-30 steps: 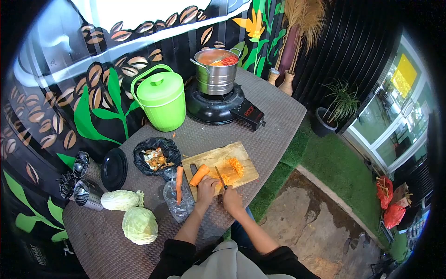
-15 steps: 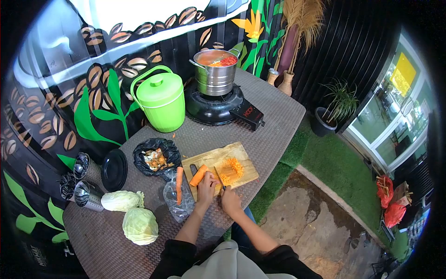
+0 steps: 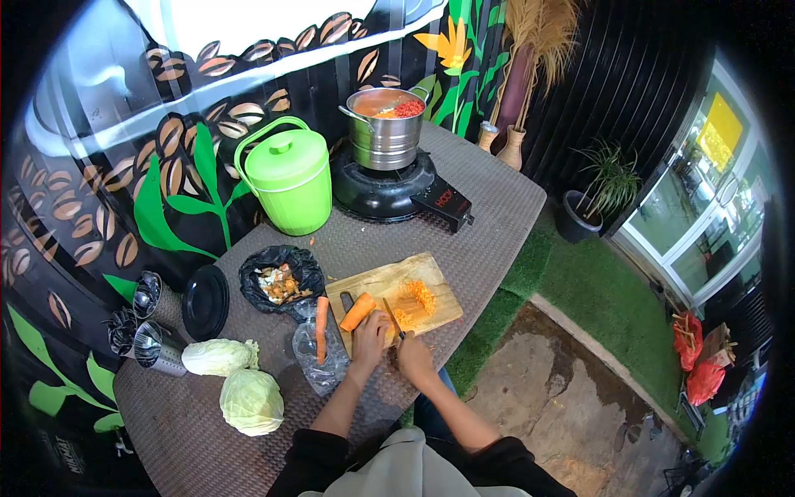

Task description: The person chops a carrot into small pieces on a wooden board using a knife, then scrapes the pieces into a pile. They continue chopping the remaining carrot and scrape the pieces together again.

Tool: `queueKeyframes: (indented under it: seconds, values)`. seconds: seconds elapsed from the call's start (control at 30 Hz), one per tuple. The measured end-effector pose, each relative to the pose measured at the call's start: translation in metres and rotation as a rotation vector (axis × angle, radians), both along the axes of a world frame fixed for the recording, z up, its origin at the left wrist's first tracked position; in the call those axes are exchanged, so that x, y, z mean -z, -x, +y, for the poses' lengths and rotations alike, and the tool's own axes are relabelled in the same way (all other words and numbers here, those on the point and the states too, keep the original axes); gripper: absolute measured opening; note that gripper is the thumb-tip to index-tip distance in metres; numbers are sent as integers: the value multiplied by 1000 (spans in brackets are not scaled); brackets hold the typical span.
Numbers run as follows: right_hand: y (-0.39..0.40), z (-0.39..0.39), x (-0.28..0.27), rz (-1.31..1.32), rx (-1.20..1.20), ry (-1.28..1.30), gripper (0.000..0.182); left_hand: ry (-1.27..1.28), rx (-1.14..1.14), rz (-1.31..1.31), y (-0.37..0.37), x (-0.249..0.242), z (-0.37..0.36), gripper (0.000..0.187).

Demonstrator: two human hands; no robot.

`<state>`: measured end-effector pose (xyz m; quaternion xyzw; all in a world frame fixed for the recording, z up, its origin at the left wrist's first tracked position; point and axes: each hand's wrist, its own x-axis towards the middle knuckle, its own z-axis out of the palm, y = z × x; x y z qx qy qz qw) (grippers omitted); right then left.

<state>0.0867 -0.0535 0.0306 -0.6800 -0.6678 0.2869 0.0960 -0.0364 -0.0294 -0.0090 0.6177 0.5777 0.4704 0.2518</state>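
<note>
A wooden cutting board (image 3: 431,271) lies on the table with a pile of chopped carrot (image 3: 414,300) on it. My left hand (image 3: 368,333) presses down on a carrot (image 3: 357,312) lying at the board's near left. My right hand (image 3: 413,356) grips a knife (image 3: 392,316) whose blade points away from me, beside the carrot's cut end. Another whole carrot (image 3: 320,328) rests on a clear plastic bag (image 3: 319,364) left of the board.
A steel pot (image 3: 385,128) of orange soup stands on a black stove (image 3: 389,190). A green lidded bucket (image 3: 290,176), a black bag of peelings (image 3: 277,282), black plates (image 3: 204,302), steel cups (image 3: 147,340) and two cabbages (image 3: 240,385) fill the left. Grass and paving lie below the table's right edge.
The hands stay at the board; the knife shifts slightly along the carrot between frames while the left hand keeps holding it.
</note>
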Motion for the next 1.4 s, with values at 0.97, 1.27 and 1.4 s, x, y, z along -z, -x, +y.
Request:
queueKeyframes:
  seconds: [0.97,1.27,1.4]
  values:
    - [-33,12,10,230,0,-174,39,-142,-24,-137,-15,-4,11,16]
    - [-22,-2,22,191,-76,-108,41,-218,-95,-103,-13,-4,-3,15]
    - [-33,10,12,88,38,-112,42,-213,-101,-77,-15,-6,-3,15]
